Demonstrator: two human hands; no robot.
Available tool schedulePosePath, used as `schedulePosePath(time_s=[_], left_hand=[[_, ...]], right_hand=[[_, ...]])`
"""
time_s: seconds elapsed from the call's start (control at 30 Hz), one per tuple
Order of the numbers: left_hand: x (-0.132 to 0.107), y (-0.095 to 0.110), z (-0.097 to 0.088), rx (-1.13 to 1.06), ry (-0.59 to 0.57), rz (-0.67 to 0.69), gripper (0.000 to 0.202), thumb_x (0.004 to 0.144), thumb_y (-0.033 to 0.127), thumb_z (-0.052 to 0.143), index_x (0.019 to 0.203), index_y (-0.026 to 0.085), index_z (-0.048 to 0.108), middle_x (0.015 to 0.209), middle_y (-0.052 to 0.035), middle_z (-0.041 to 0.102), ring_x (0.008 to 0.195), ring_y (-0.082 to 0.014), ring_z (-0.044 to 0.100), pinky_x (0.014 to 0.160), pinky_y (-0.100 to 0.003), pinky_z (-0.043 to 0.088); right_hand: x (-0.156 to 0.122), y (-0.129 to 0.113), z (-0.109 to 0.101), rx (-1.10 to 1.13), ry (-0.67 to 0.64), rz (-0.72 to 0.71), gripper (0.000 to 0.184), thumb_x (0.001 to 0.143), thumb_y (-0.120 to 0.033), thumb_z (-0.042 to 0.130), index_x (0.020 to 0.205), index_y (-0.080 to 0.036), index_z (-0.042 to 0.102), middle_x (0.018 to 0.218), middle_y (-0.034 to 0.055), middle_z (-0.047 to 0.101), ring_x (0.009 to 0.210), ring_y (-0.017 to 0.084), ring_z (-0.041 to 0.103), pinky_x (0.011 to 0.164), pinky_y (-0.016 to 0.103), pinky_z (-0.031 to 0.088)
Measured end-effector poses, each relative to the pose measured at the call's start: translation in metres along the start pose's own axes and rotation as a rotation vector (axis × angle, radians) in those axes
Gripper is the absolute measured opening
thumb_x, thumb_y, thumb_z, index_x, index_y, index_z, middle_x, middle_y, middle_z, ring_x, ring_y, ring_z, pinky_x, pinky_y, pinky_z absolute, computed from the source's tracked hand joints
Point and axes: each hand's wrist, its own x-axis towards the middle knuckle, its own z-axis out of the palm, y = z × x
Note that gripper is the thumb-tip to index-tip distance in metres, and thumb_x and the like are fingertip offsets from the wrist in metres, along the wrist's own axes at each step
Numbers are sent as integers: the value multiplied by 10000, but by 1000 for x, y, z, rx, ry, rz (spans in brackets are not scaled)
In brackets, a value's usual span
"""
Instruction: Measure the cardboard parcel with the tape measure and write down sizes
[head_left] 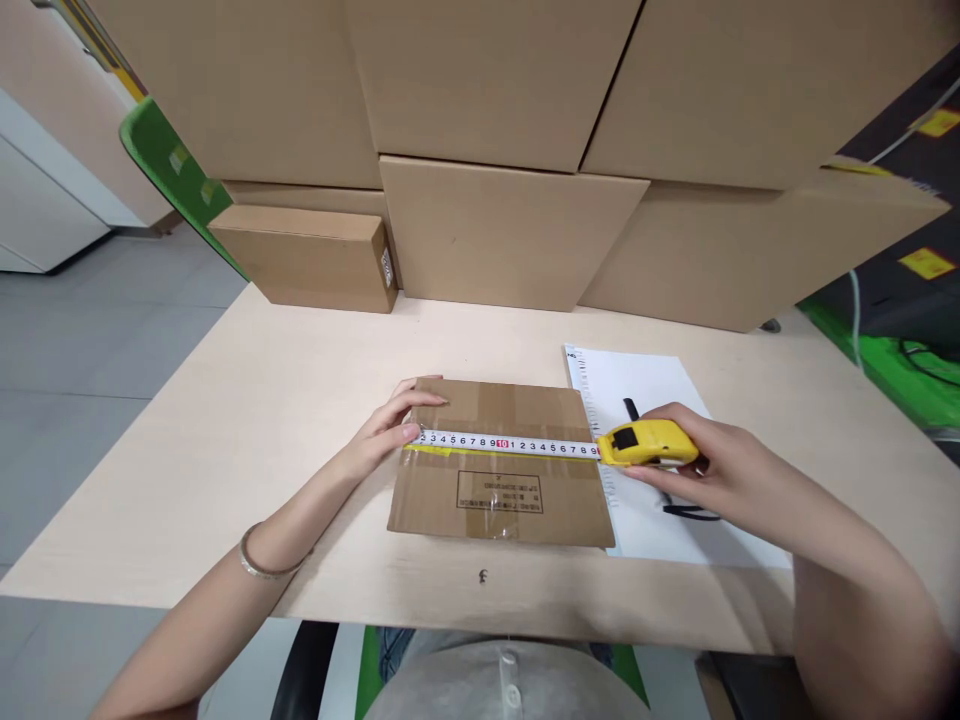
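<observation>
A small cardboard box (517,405) lies flat on the table, with clear tape and a printed frame on its top. Across it from left to right runs the white blade of a tape measure (651,442), whose yellow case sits just past the box's right edge. My right hand (705,455) is closed around that case. At the box's left edge, my left hand (382,425) pins the blade's end with the thumb, its fingers resting on the box top. A spiral notebook (645,375) lies partly under the box and the case.
Large cardboard boxes (502,230) are stacked as a wall along the table's back. A narrower closed carton (322,255) stands at the back left. A black strap-like item (690,513) rests on the notebook under my right hand. The wooden table (225,450) ends close to my body.
</observation>
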Motion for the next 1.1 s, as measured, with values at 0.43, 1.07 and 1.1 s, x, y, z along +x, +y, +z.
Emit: schedulePosePath(time_s=[0.43,1.07,1.1], left_hand=[[4,-2,11,-213,135,-57,729,1012,754,305,1362,232,676,1493,-124,618,1485,-383,467,1270,-586,314],[-22,98,94,896,-253,437,413,1001,426,572,1289,133,541,1184,-239,716,1285,-409,654,991,-526,620],[-21,97,93,935,-272,458,405,999,445,573,1267,142,570,1193,-241,707,1289,-414,644,999,-532,609]], right_hand=[[119,-151,64,-208,-149,-664,310,1033,-360,604,1324,-259,568,1402,62,665,1064,254,697,746,338,467],[48,-63,14,148,-417,-662,311,765,-82,668,1031,-243,674,1108,42,686,867,168,686,771,306,558],[50,-64,13,145,-416,-658,299,787,-93,671,1046,-243,680,1122,47,682,877,169,687,781,307,561]])
